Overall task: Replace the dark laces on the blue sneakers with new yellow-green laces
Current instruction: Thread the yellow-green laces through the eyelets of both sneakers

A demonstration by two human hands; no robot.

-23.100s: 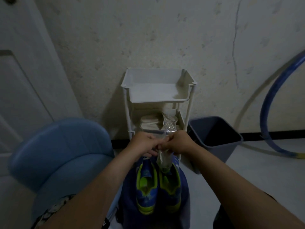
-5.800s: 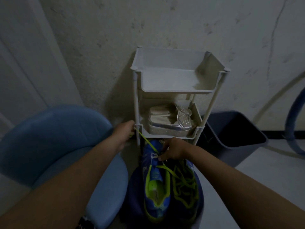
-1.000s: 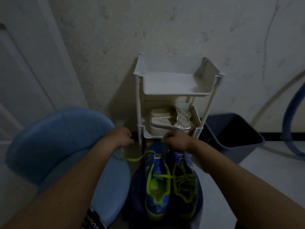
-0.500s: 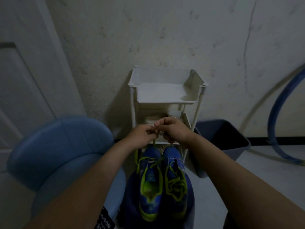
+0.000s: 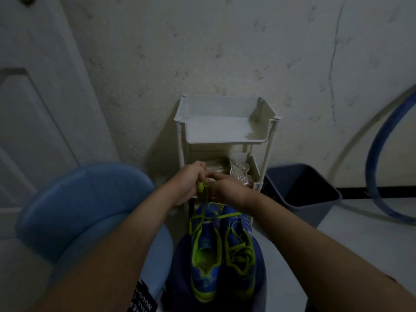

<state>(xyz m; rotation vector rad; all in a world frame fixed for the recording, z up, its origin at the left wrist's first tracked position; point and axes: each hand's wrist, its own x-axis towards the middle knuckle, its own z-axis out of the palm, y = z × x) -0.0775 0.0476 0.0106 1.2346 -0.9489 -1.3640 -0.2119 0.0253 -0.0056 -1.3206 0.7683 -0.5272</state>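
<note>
Since a second ago the two hands, then spread apart with the lace drawn out toward 9 o'clock, have come together above the toes of the shoes, and in the last half second they have barely shifted. The left hand grips a bunched length of the yellow-green lace, fingers curled tight round it. The right hand is pressed against it from 3 o'clock, fingers narrow and curled in toward the same bunch. It appears to pinch the lace, though its fingertips are mostly hidden. From the hands the lace drops toward 6 o'clock in a taut line to the toe-end eyelets of the half-laced sneaker, whose long axis runs 12 to 6 with the toe at 12. So the next eyelets lie at 6 o'clock of the fingers, nearer the left hand. The laced sneaker lies touching it at 3 o'clock, seemingly already threaded. Both shoes rest on a dark blue surface in front of the person. At 12 o'clock stands a white rack, with a grey bin at 2 o'clock and a blue chair at 9 o'clock. My judgement is that the ends want evening up before the next crossing
</note>
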